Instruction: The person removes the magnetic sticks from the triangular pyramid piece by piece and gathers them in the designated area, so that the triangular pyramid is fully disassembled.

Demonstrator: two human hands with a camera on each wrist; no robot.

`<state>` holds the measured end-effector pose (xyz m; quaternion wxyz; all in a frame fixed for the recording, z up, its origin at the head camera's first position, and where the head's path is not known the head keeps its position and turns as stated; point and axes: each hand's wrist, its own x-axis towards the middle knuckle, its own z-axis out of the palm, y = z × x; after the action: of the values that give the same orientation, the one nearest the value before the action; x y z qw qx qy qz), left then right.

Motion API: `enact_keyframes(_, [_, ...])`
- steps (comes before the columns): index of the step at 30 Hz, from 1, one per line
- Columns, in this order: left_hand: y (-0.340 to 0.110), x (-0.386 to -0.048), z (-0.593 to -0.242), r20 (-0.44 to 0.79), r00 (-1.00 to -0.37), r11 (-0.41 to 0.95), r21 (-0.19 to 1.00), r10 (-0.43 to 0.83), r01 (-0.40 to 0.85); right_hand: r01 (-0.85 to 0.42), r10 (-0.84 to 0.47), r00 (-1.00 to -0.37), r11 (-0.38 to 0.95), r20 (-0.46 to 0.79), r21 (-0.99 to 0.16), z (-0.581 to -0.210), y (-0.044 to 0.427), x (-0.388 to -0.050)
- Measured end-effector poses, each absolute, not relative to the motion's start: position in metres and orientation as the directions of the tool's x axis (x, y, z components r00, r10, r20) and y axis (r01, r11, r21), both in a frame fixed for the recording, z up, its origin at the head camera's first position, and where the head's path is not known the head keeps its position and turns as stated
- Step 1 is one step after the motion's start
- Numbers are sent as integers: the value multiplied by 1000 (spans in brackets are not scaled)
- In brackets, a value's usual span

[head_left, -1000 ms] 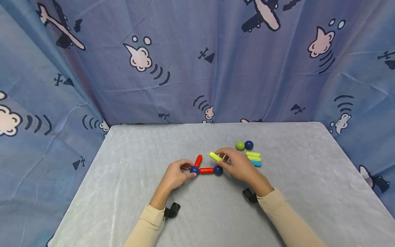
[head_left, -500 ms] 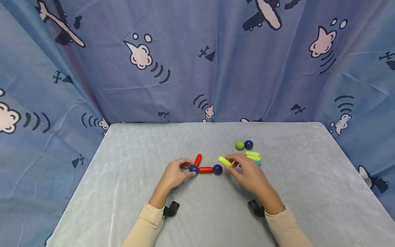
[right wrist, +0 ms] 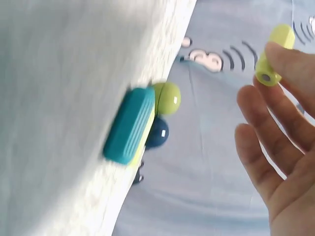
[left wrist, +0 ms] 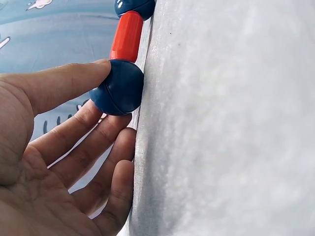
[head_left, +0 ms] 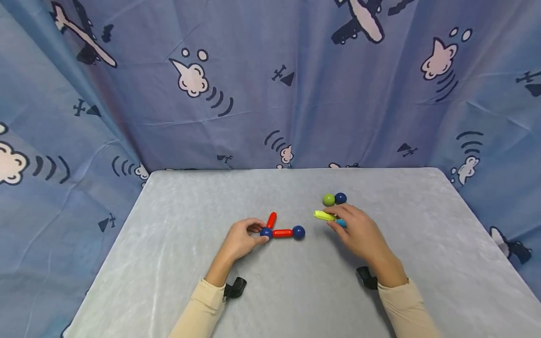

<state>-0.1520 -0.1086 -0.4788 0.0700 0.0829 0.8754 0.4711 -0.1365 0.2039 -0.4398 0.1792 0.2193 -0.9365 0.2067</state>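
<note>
Thumb and fingertips of my left hand pinch a dark blue ball on the table. From that ball a red rod runs right to a second dark blue ball. A further red rod slants away behind the pinched ball; the fingers partly hide where they meet. My right hand pinches a yellow-green rod above the table, its hollow end showing in the right wrist view. Under that hand lies a blue rod, with part of a yellow-green rod behind it.
A light green ball and a dark blue ball sit side by side beyond the right hand. The pale cloth-covered table ends at a patterned blue curtain.
My right hand has moved right with the yellow-green rod, away from the far blue ball and over the loose rods. The left hand stays on its ball.
</note>
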Motion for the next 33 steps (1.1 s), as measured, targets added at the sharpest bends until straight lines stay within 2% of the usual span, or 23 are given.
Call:
enact_keyframes(14, [-110, -155, -477, -43, -977, 551, 831, 208, 80, -443, -334, -879, 835, 340, -326, -436, 234, -140])
enact_keyframes(24, [-107, -154, -482, -50, -976, 529, 845, 211, 71, -359, -322, -931, 891, 172, -279, -442, 256, -132])
enact_keyframes(33, [-108, -156, -482, -37, -979, 534, 842, 202, 78, -383, -337, -920, 881, 199, -278, -451, 262, -140])
